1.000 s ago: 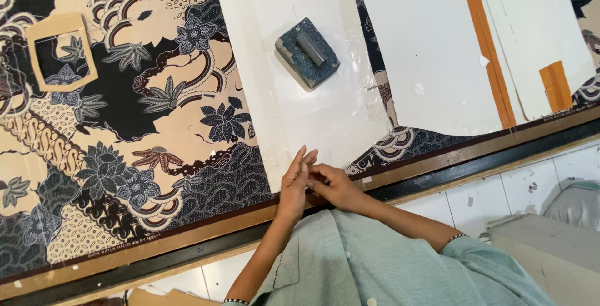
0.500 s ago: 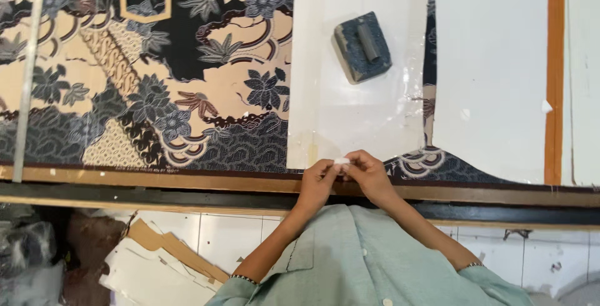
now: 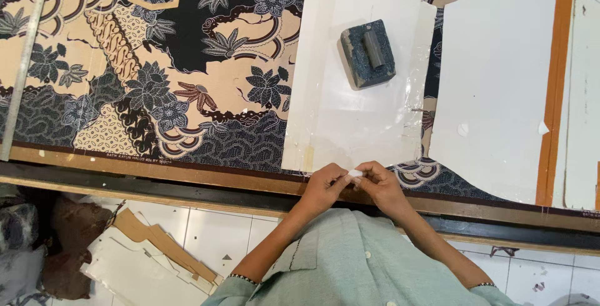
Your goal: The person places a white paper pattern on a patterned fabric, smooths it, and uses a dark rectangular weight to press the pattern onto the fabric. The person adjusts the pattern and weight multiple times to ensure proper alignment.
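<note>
Both hands meet at the near edge of the white pattern sheet (image 3: pixel 356 112). Left hand (image 3: pixel 325 187) and right hand (image 3: pixel 381 184) pinch a small white chalk piece (image 3: pixel 355 173) between their fingertips, well below the gray weight block (image 3: pixel 367 53).

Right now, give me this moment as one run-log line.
left hand: pinching small white piece | right hand: pinching same piece | place: table edge, by white pattern sheet | grey block: untouched

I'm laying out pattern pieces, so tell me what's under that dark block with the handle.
The dark block sits on a white pattern sheet, which lies over the floral batik fabric. The sheet hides the fabric directly beneath the block.
</note>
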